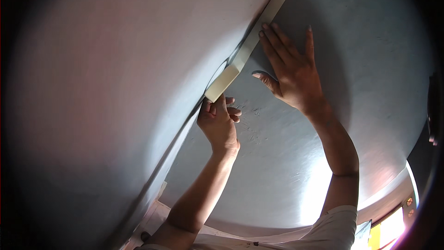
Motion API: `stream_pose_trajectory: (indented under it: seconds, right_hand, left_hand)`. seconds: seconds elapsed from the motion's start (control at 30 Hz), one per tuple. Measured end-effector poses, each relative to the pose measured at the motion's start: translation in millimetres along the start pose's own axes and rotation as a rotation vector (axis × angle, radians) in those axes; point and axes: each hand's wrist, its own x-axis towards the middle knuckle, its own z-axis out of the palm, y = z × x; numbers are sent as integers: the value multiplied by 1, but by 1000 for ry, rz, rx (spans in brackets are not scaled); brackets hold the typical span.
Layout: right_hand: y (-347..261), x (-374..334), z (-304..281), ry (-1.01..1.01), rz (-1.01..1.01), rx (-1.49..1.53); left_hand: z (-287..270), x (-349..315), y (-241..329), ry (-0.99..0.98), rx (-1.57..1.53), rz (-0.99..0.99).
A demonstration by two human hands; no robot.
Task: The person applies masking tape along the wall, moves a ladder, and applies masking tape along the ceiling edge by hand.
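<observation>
A long cream strip, like plastic cable trunking (247, 48), runs slantwise along the corner where two painted surfaces meet. Its nearer end bends outward at an angle. Under that end is my left hand (218, 122), its fingers bent up against the strip; part of the fingertips is hidden behind it. My right hand (294, 71) is spread out flat against the grey-blue wall, the tips of its longer fingers touching the strip's side farther up. Its thumb points left, apart from the strip. Scuff marks show on the wall between the hands.
A broad pale wall (106, 78) fills the left side, and the grey-blue wall (379, 74) extends to the right. A dark object (433, 109) hangs at the right rim. At the lower right is a bright opening (391, 229) with a yellow edge.
</observation>
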Motion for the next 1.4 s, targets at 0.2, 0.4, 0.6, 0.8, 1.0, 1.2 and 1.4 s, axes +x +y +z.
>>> stream_pose_trajectory:
  seconds: [0.2,0.4,0.6,0.8,1.0,1.2,1.4]
  right_hand:
    - [7,9,-3,-57,-5,-65]
    - [8,6,3,-61,2,-84]
    - [12,2,-1,-79,-3,-48]
    - [18,-1,1,-92,-15,-22]
    - [13,5,6,-83,-28,10]
    - [22,11,13,-70,-33,4]
    - [55,32,22,0,-10,-139]
  left_hand:
    - [1,-6,5,-38,-13,-22]
    - [-4,-15,6,-116,-11,51]
    - [-7,-18,-9,-230,3,122]
    - [-12,-21,-19,-294,58,214]
    - [-17,-28,-15,-278,200,271]
    - [-36,-20,-6,-326,516,323]
    - [-42,-3,18,-362,545,607]
